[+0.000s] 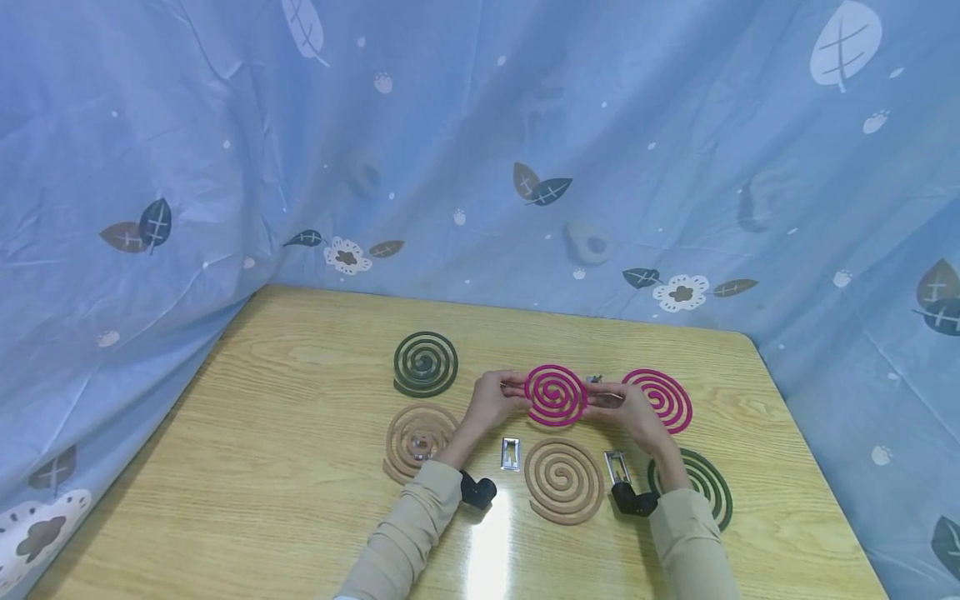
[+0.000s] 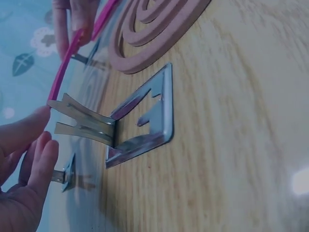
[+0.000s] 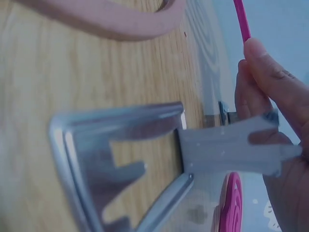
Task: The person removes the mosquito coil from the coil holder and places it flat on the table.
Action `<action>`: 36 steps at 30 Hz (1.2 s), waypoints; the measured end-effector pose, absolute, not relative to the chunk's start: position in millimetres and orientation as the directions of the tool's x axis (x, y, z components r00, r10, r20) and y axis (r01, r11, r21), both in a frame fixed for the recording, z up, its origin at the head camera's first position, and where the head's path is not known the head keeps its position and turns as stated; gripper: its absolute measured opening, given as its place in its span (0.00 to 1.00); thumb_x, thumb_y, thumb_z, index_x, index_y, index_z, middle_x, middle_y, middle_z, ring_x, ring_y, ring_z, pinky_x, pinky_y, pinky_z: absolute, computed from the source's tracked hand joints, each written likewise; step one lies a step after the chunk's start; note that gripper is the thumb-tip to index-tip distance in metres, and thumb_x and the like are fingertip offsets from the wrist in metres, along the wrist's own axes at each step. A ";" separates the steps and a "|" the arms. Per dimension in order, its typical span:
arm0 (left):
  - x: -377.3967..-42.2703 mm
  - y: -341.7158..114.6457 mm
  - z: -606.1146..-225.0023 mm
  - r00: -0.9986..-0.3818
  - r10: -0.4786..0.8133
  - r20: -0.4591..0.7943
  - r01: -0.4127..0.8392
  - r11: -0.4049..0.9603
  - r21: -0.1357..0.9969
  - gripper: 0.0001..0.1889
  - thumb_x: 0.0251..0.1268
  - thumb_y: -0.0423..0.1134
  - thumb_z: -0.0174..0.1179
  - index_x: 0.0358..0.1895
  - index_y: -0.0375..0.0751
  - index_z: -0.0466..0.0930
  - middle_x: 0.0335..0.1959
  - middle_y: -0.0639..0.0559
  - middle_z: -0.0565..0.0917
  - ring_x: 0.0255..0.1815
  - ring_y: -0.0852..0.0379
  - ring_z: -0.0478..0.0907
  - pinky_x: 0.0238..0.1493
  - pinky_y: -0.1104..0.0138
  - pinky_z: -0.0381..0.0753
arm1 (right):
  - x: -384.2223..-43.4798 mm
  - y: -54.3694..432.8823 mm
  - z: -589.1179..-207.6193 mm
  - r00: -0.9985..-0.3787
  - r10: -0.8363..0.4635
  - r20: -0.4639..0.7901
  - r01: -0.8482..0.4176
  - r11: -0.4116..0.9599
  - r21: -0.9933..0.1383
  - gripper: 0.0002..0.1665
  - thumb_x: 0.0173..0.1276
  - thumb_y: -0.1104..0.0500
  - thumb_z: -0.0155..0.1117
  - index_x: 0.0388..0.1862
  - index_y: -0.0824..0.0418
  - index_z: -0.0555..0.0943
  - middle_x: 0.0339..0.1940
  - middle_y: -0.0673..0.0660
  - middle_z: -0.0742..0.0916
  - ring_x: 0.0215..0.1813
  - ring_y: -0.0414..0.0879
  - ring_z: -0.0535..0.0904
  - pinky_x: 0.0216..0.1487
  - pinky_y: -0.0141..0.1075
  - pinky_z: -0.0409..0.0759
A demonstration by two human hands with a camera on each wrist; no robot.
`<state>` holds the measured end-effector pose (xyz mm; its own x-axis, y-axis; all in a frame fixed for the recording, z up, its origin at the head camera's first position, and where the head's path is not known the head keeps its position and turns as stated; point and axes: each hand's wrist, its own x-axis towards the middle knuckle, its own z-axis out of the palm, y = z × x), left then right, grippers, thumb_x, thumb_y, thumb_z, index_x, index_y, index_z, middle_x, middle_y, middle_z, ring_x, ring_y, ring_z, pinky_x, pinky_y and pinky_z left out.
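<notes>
A pink mosquito coil (image 1: 556, 395) is held up above the table by both hands, its flat face toward the head camera. My left hand (image 1: 495, 402) pinches its left edge between thumb and fingers. At the opposite edge, my right hand (image 1: 628, 410) pinches it the same way; the right wrist view shows the thumb on the coil's edge (image 3: 243, 21). Below the left hand lies a metal coil stand (image 1: 511, 442) with its forked tab bent up, seen close in the left wrist view. Another metal stand (image 3: 87, 145), also with a raised tab, lies under the right wrist.
Tan coils lie at centre (image 1: 562, 479) and left (image 1: 393, 442), the left one with a small metal piece at its middle. Green coils lie at back left (image 1: 425, 364) and right (image 1: 720, 483). A second pink coil (image 1: 658, 402) lies beside the right hand. A blue curtain (image 1: 480, 167) surrounds the table.
</notes>
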<state>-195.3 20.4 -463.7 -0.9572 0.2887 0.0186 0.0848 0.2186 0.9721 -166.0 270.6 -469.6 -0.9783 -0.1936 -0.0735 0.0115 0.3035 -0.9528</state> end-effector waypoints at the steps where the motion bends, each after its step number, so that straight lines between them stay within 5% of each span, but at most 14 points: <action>1: -195.1 20.4 -463.7 -0.956 0.292 0.023 0.091 0.220 0.971 0.19 0.48 0.18 0.67 0.47 0.21 0.79 0.40 0.33 0.84 0.40 0.43 0.84 0.37 0.72 0.85 | -165.6 271.2 -469.4 -0.978 -0.197 -0.074 0.011 0.305 -0.952 0.29 0.58 0.69 0.70 0.58 0.76 0.74 0.60 0.72 0.77 0.53 0.53 0.81 0.50 0.26 0.80; 26: -192.8 24.8 -468.5 -0.952 0.308 0.003 0.079 0.235 0.969 0.18 0.48 0.17 0.66 0.46 0.19 0.78 0.38 0.30 0.84 0.39 0.40 0.84 0.38 0.69 0.86 | -163.1 269.6 -470.5 -0.979 -0.192 -0.068 -0.013 0.392 -0.920 0.25 0.58 0.70 0.68 0.55 0.78 0.76 0.51 0.72 0.82 0.48 0.59 0.82 0.46 0.27 0.82; 36: -194.4 29.4 -470.8 -0.968 0.251 -0.007 0.064 0.272 0.960 0.19 0.47 0.17 0.67 0.47 0.20 0.79 0.38 0.32 0.84 0.38 0.43 0.85 0.37 0.72 0.85 | -167.3 266.1 -471.4 -0.984 -0.169 -0.052 -0.029 0.445 -0.895 0.26 0.57 0.70 0.69 0.55 0.77 0.75 0.46 0.71 0.84 0.47 0.54 0.83 0.44 0.24 0.81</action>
<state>-194.4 29.4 -470.8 -0.9679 0.2513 -0.0069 0.0638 0.2718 0.9602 -167.3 266.1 -471.4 -0.9843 -0.1689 -0.0520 -0.0291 0.4453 -0.8949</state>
